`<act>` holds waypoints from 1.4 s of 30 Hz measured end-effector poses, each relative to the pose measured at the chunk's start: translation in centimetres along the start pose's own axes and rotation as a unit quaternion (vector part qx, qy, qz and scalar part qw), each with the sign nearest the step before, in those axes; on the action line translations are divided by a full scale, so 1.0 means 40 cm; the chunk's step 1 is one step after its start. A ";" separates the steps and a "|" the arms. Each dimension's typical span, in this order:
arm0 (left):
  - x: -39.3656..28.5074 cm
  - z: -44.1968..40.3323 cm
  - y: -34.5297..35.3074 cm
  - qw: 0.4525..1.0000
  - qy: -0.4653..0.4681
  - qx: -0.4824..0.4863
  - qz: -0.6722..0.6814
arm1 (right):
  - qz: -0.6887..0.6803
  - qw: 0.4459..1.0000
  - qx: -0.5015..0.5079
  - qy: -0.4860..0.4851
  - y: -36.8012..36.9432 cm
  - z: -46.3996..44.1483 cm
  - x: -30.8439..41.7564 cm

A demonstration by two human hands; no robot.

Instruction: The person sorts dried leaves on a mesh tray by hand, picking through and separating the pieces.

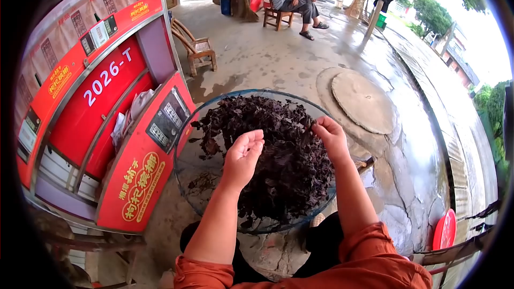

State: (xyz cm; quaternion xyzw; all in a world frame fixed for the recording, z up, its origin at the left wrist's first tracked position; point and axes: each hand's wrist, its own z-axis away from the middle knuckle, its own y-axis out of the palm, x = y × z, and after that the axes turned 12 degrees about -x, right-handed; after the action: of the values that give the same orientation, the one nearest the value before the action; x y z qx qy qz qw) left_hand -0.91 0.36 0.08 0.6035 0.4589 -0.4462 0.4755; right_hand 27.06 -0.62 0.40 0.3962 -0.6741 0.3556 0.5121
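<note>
A round, see-through mesh tray with a blue-green rim [183, 187] sits in front of my knees. Heaped on it are dark, crinkled, dried leafy pieces [284, 174], thick in the middle and thinner at the left. Over the left-centre of the heap is my left hand [245, 155], its fingers loosely bent with the thumb apart and nothing seen in them. My right hand [330, 136] is at the heap's right edge, fingertips pinched on a dark leafy piece [312, 129].
A red display stand [115, 88] with printed panels stands close on the left. Ahead are a small bamboo chair [199, 48] and a seated person [294, 2]. A round slab [362, 101] lies on the wet floor; a red basin [444, 230] is at lower right.
</note>
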 end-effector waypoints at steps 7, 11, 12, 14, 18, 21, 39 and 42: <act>-0.044 0.036 0.073 0.995 -0.011 0.088 0.036 | -0.097 0.986 0.132 0.022 0.061 0.171 0.068; -0.018 0.037 0.074 0.995 -0.063 0.070 0.036 | -0.101 0.982 0.154 0.043 0.073 0.175 0.054; -0.020 0.032 0.071 0.995 -0.062 0.070 0.033 | -0.104 0.982 0.154 0.043 0.078 0.171 0.051; -0.020 0.031 0.064 0.994 -0.089 0.038 0.046 | -0.146 0.976 0.159 0.036 0.091 0.173 0.042; -0.009 0.018 0.057 0.992 -0.100 -0.051 0.059 | -0.200 0.966 0.122 0.113 0.085 0.163 0.035; -0.008 0.006 0.040 0.980 -0.132 -0.102 0.108 | -0.262 0.947 0.102 0.154 0.082 0.149 0.012; -0.026 0.028 0.049 0.959 -0.184 -0.013 0.217 | -0.165 0.961 0.191 0.113 0.100 0.185 0.086; -0.023 0.033 0.056 0.966 -0.167 -0.012 0.198 | -0.114 0.974 0.180 0.075 0.116 0.197 0.058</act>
State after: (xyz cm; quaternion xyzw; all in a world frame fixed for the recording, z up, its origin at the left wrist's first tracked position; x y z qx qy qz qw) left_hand 0.97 -1.33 1.13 0.5932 0.2500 -0.4323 0.6315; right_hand 19.29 -5.99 0.57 0.5281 -0.5091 0.4393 0.5186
